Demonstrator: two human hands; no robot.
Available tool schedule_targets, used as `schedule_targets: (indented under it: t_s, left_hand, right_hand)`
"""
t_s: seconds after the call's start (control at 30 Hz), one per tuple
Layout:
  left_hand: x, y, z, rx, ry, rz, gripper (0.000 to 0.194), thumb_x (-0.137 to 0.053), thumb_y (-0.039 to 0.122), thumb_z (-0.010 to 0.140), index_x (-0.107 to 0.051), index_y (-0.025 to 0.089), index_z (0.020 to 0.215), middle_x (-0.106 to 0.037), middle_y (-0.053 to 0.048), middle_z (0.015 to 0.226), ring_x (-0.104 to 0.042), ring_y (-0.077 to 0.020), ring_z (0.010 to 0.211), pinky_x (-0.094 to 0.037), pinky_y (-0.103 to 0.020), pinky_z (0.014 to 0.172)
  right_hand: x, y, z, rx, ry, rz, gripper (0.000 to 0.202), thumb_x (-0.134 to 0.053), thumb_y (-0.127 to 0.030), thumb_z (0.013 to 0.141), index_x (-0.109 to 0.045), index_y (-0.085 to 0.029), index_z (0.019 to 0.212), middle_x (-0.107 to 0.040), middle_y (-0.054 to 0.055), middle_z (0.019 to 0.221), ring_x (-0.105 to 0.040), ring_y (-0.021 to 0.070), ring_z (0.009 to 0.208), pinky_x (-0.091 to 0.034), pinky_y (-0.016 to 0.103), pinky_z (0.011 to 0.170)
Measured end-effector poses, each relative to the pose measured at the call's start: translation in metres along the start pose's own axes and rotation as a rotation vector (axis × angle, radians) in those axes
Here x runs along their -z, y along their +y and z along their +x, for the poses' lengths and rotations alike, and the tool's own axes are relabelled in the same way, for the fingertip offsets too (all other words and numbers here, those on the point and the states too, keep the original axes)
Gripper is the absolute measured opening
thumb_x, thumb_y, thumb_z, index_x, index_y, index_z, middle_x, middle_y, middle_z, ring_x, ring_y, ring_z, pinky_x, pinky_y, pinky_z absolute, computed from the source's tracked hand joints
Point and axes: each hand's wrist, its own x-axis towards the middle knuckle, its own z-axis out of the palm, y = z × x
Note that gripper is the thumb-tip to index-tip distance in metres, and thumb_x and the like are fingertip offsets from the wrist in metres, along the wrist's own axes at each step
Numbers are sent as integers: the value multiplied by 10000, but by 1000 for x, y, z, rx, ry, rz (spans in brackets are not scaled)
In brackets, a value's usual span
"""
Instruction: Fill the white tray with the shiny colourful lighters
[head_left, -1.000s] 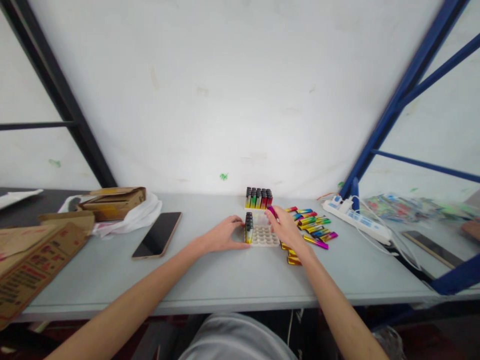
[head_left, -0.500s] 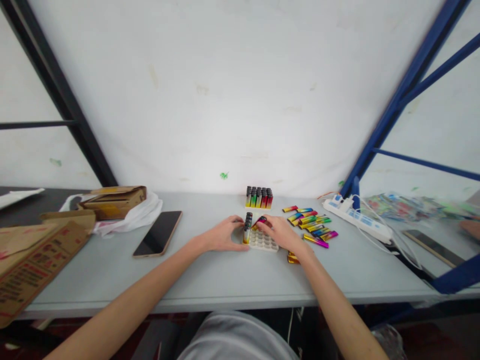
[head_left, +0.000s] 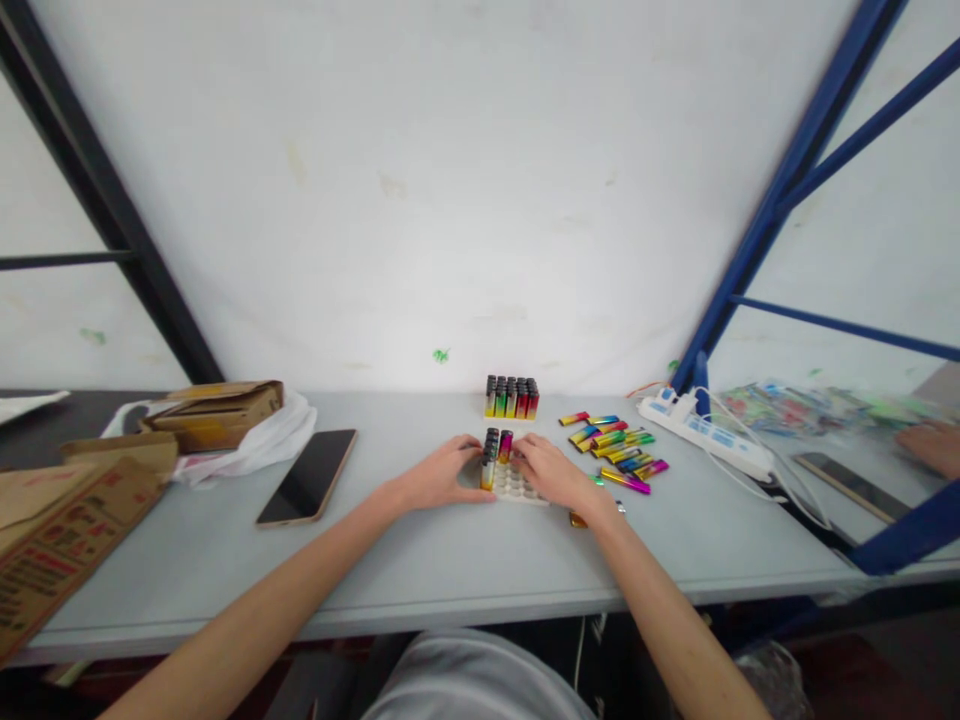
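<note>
A white tray with rows of holes (head_left: 517, 488) lies on the table before me. Along its left side stands a column of lighters (head_left: 488, 462) with black tops and silver-yellow bodies. My left hand (head_left: 442, 474) curves around that side, thumb at the near corner and fingers at the far end, gripping the tray. One magenta-and-yellow lighter (head_left: 505, 447) stands upright in the tray, right of the column's far end. Just right of it is my right hand (head_left: 551, 468), above the tray, its bent fingers no longer wrapped around the lighter; its fingertips are partly hidden.
A filled block of lighters (head_left: 511, 398) stands behind the tray. Loose metallic lighters (head_left: 619, 450) lie to the right, beside a power strip (head_left: 705, 437). At left are a phone (head_left: 307, 478), a cardboard box (head_left: 217, 415) and a larger carton (head_left: 90, 530). Another person's hand (head_left: 930, 447) shows far right.
The magenta-and-yellow lighter, tilted in my right hand before, now stands upright in the tray. My right hand has come off it slightly to the right. My left hand stays at the tray.
</note>
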Motion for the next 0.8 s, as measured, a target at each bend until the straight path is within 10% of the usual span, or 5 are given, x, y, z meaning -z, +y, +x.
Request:
schedule_targets:
  t_s: [0.37, 0.63, 0.8]
  left_hand:
    - [1, 0, -1, 6, -20, -4, 708, -767, 686, 784, -671, 183, 1274, -604, -156, 1372, -583, -350, 1295, -443, -460, 1163]
    - [3, 4, -1, 7, -24, -10, 706, -779, 668, 787, -670, 174, 1279, -614, -156, 1360, -589, -344, 1287, -448, -449, 1157]
    - [2, 3, -1, 0, -3, -14, 700, -785, 666, 777, -673, 185, 1272, -621, -151, 1359, -593, -348, 1281, -444, -466, 1160]
  right_hand:
    - [20, 70, -14, -403, 140, -229, 349, -542, -186, 990, -680, -53, 1281, -652, 278, 1310, -601, 348, 1255, -412, 438, 1090]
    - [22, 47, -6, -219, 38, -82, 137, -638, -227, 953, -742, -140, 938, -720, 138, 1059, -656, 255, 1064, -452, 345, 983]
    - [16, 37, -3, -218, 85, -31, 209, -684, -110, 871, -707, -147, 1075, -696, 121, 1103, -653, 225, 1048, -454, 321, 966]
